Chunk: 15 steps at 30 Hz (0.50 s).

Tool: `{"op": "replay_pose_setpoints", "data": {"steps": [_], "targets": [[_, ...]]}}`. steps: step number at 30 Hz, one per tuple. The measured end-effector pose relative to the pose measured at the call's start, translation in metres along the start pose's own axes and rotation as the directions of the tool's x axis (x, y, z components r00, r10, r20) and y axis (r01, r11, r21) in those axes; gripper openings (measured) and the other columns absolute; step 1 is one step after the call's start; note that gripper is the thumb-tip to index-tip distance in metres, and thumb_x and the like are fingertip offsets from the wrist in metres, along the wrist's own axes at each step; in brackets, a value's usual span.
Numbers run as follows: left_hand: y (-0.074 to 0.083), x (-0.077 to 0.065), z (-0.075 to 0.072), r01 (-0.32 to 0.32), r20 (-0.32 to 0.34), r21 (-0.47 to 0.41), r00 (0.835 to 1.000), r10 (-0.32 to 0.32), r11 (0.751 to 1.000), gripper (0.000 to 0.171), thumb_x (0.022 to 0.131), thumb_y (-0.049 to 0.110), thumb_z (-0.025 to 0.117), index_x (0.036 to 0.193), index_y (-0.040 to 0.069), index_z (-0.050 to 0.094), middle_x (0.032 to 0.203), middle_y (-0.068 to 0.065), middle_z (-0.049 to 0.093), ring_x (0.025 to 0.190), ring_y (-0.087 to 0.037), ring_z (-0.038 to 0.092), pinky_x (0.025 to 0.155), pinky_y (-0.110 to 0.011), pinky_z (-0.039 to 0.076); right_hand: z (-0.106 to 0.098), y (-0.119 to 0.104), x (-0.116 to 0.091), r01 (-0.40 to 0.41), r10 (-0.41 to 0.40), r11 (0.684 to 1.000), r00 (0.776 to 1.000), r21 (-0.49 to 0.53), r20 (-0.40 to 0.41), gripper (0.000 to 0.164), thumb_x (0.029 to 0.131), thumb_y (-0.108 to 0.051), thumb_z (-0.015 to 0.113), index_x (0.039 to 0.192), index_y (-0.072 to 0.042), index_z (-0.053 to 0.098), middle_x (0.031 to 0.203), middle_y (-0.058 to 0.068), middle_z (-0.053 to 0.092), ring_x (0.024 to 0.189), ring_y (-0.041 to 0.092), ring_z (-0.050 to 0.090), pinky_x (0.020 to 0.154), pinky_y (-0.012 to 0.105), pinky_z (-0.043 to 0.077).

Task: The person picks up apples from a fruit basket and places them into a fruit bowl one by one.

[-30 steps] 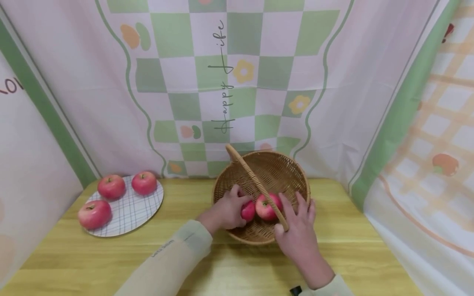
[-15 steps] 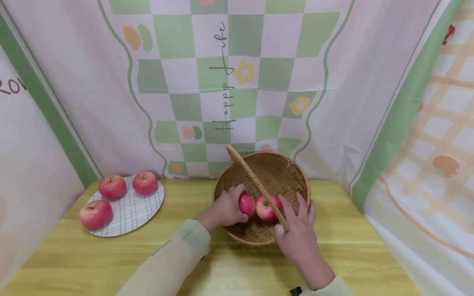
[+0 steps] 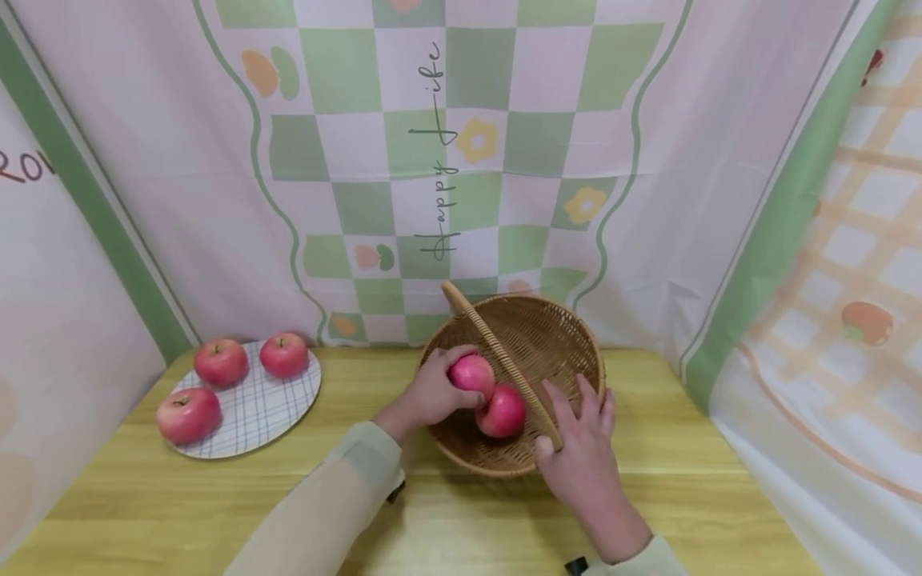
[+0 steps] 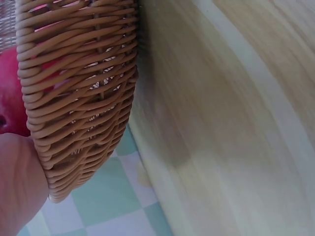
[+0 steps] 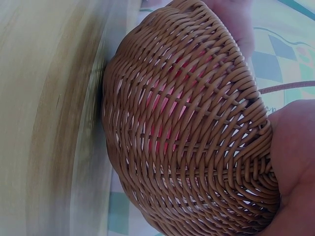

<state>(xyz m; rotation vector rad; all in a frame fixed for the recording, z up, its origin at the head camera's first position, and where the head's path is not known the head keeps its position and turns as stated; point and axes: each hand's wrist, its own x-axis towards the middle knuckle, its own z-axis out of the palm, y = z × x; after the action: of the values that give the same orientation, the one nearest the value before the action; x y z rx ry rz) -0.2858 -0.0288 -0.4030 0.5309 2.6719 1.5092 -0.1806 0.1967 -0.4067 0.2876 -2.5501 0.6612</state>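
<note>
A round wicker basket (image 3: 547, 336) with an arched handle (image 3: 497, 350) stands on the table. My left hand (image 3: 435, 392) reaches over its left rim and grips a red apple (image 3: 473, 374), thumb and fingers on its sides. Below and right of that one, a second apple (image 3: 504, 413) lies in the basket, overlapping it in the head view. My right hand (image 3: 582, 460) holds the near right rim by the handle's base, fingers spread over into the basket. In the right wrist view, red apple skin (image 5: 165, 115) shows through the weave.
A round plate (image 3: 266, 410) with a checked pattern sits at the table's left, bearing an apple at the front (image 3: 189, 416), another behind it (image 3: 221, 362) and a third (image 3: 284, 355) at the back. Printed cloth (image 3: 353, 152) hangs behind the table (image 3: 216, 512) and at both sides.
My left hand has drawn its apple up and to the left inside the basket. The other apple has shifted left, out from behind the handle. My right hand has stayed in place.
</note>
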Motion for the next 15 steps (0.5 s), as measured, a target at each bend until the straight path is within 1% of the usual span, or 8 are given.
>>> {"op": "replay_pose_setpoints", "data": {"steps": [1,4,8,10,13,15], "targets": [[-0.0001,0.0002,-0.0007,0.005,-0.007,-0.020,1.000,-0.005,1.000,0.081,0.074,0.026,0.088,0.146,0.026,0.051,0.127,-0.015,0.045,0.103,-0.028,0.055,0.088,-0.044,0.050,-0.0002,-0.0001,0.0001,-0.003,0.003,1.000,1.000,0.000,0.003,0.078,0.072,0.001,0.068,0.146,-0.012,0.047,0.153,0.032,0.020,0.136,0.063,0.003,0.080,0.076,0.043],[-0.0007,0.0013,-0.0026,-0.009,-0.027,-0.071,1.000,0.007,0.997,0.080,0.073,0.026,0.089,0.145,0.025,0.053,0.127,-0.016,0.046,0.106,-0.029,0.054,0.089,-0.044,0.050,-0.0006,-0.0003,0.0005,-0.010,0.010,1.000,1.000,0.002,0.009,0.079,0.072,0.001,0.068,0.147,-0.012,0.046,0.153,0.031,0.019,0.137,0.063,0.002,0.081,0.075,0.043],[-0.0028,0.0021,-0.0039,-0.028,-0.039,-0.123,0.999,0.023,0.992,0.070,0.074,0.025,0.089,0.137,0.020,0.056,0.124,-0.012,0.052,0.106,-0.027,0.055,0.089,-0.043,0.050,-0.0007,-0.0003,0.0008,-0.011,0.011,1.000,1.000,0.005,0.010,0.080,0.072,0.001,0.068,0.147,-0.012,0.045,0.154,0.031,0.019,0.137,0.062,0.001,0.083,0.076,0.041],[-0.0036,0.0020,-0.0037,-0.021,-0.035,-0.154,0.999,0.016,0.988,0.066,0.074,0.023,0.090,0.131,0.019,0.056,0.122,-0.009,0.054,0.105,-0.025,0.058,0.088,-0.041,0.051,-0.0007,-0.0003,0.0007,-0.010,0.010,1.000,1.000,0.004,0.008,0.080,0.072,0.001,0.068,0.147,-0.012,0.045,0.154,0.031,0.019,0.137,0.062,0.002,0.083,0.076,0.041],[-0.0035,0.0015,-0.0026,-0.004,-0.018,-0.246,1.000,0.000,0.969,0.066,0.074,0.014,0.090,0.127,0.016,0.052,0.121,-0.009,0.055,0.104,-0.026,0.060,0.083,-0.039,0.054,-0.0006,-0.0001,0.0003,-0.005,0.005,1.000,1.000,0.003,0.003,0.080,0.071,0.002,0.069,0.147,-0.012,0.045,0.153,0.032,0.020,0.137,0.062,0.002,0.085,0.077,0.039],[-0.0033,0.0008,-0.0015,0.019,0.003,-0.336,1.000,-0.019,0.942,0.066,0.074,0.007,0.089,0.125,0.013,0.048,0.123,-0.012,0.051,0.104,-0.030,0.060,0.077,-0.040,0.057,-0.0006,-0.0001,0.0000,-0.005,0.005,1.000,1.000,0.002,0.004,0.080,0.071,0.001,0.069,0.146,-0.012,0.046,0.153,0.032,0.020,0.137,0.062,0.002,0.087,0.077,0.039]]}}
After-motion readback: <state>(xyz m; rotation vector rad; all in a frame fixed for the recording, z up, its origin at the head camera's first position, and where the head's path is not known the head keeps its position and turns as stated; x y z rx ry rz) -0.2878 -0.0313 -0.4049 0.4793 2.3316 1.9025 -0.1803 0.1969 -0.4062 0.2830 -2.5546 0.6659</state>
